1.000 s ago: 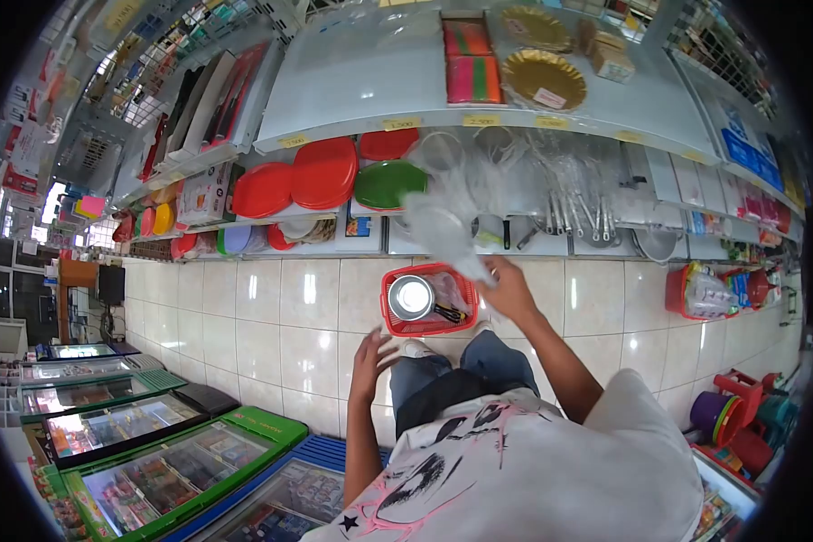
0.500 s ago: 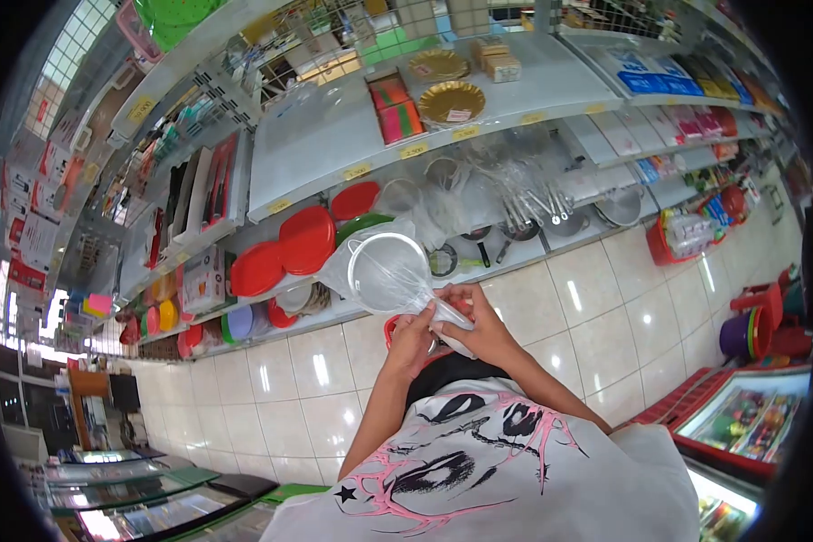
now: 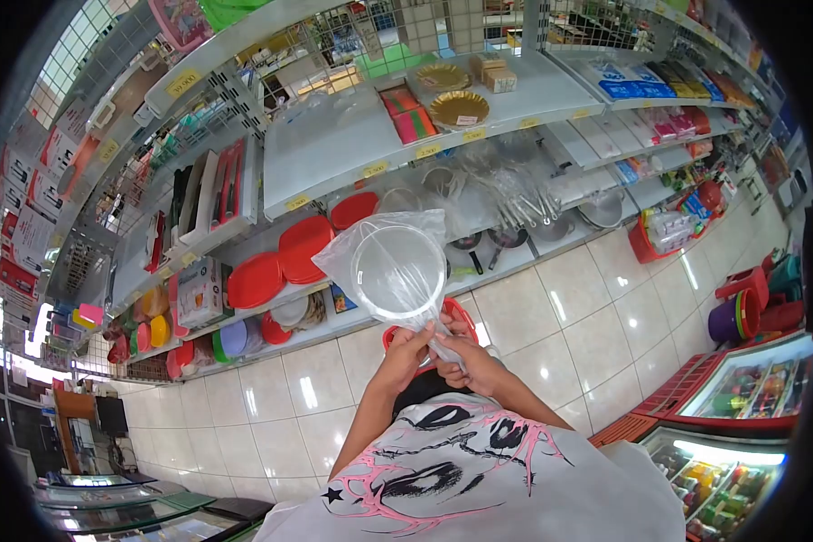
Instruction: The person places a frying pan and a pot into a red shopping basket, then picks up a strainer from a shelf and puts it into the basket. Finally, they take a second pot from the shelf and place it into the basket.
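Both hands are up in front of the body, and here's the catch: a round, white-rimmed mesh strainer [image 3: 397,271], sealed inside a clear plastic bag [image 3: 336,256] whose loose corner flares out past the rim. The left hand [image 3: 403,359] grips the bagged strainer near the neck, fingers curled in; the right hand [image 3: 471,363] is just beside it, closed around the pale handle [image 3: 450,355]. The strainer's bowl tilts up and away from the person, in front of the lower shelves, and right below it on the tiles sits a red plastic basket [image 3: 463,316], mostly covered by the hands and strainer, so its contents can't be made out. Up on the shelf, a shallow open box [image 3: 389,116] carries bright orange, pink and green packets [image 3: 415,125], with gold fluted plates [image 3: 459,108] right beside it. One level down, red plastic plates [image 3: 305,248] lie near the bag. Over to the right, well apart from the hands, another red basket [image 3: 643,244] is loaded with clear-wrapped packs [image 3: 670,230]; farther along stands a purple tub [image 3: 723,322], and at the lower right a red-framed display freezer [image 3: 723,428] shows colourful goods [image 3: 754,388] under its glass, too small to identify.
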Action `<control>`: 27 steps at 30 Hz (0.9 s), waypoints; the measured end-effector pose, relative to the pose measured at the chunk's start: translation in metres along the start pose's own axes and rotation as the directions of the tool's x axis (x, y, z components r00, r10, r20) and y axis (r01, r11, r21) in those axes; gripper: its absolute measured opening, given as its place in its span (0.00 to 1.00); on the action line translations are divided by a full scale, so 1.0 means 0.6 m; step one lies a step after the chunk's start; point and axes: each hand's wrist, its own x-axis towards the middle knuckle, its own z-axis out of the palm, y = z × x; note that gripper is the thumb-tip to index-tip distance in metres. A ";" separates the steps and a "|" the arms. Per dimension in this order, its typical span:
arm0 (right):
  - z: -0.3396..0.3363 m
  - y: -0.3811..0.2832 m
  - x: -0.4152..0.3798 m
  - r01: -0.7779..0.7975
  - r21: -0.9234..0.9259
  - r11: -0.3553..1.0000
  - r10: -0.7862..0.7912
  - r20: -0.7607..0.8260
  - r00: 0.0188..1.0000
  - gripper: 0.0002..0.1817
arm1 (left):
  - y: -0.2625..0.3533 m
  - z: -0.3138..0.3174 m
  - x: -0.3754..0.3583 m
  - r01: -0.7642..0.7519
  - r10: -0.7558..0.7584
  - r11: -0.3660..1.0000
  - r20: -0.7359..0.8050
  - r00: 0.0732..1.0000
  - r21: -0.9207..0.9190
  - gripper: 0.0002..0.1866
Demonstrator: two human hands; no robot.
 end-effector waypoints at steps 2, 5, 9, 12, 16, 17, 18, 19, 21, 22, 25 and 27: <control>0.008 0.007 0.000 -0.016 0.026 1.000 0.015 0.038 0.999 0.23 | -0.002 -0.001 -0.007 -0.015 0.015 0.997 0.002 1.000 -0.073 0.15; 0.019 0.016 0.002 -0.037 0.073 0.997 0.036 0.011 0.999 0.26 | -0.001 -0.003 -0.011 -0.030 0.030 0.999 -0.001 1.000 -0.036 0.16; 0.017 0.035 0.011 -0.039 0.145 0.989 0.026 0.096 0.995 0.27 | -0.010 -0.017 -0.020 -0.009 0.009 1.000 -0.019 1.000 0.022 0.18; 0.023 0.033 0.012 -0.049 0.151 0.987 0.030 0.126 0.992 0.28 | -0.010 -0.023 -0.027 -0.013 0.014 1.000 -0.025 1.000 0.026 0.19; 0.019 0.034 0.019 -0.074 0.192 0.979 0.036 0.195 0.980 0.28 | 0.006 -0.011 -0.036 -0.066 0.066 0.998 -0.039 0.997 0.006 0.21; 0.020 0.034 0.019 -0.082 0.188 0.979 0.044 0.196 0.980 0.28 | 0.008 -0.011 -0.038 -0.069 0.069 0.998 -0.046 0.997 0.001 0.21; 0.020 0.035 0.020 -0.088 0.204 0.975 0.044 0.211 0.977 0.27 | 0.011 -0.013 -0.040 -0.050 0.051 0.999 -0.046 0.998 0.010 0.21; 0.020 0.035 0.021 -0.097 0.220 0.971 0.046 0.225 0.973 0.27 | 0.012 -0.016 -0.043 -0.032 0.033 0.999 -0.049 0.998 0.018 0.21; 0.019 0.036 0.025 -0.114 0.217 0.970 0.061 0.238 0.969 0.27 | 0.009 -0.026 -0.047 -0.020 0.020 1.000 -0.038 0.999 -0.002 0.22; 0.018 0.037 0.026 -0.121 0.217 0.969 0.065 0.249 0.966 0.27 | 0.008 -0.029 -0.050 -0.006 0.006 1.000 -0.019 1.000 -0.016 0.23; 0.021 0.035 0.025 -0.138 0.216 0.967 0.080 0.257 0.963 0.26 | 0.021 -0.030 -0.058 -0.004 0.005 0.999 -0.024 1.000 0.048 0.23; 0.029 0.031 0.022 -0.148 0.229 0.962 0.110 0.172 0.979 0.23 | 0.012 -0.054 -0.058 -0.010 0.012 0.999 -0.049 0.999 0.039 0.26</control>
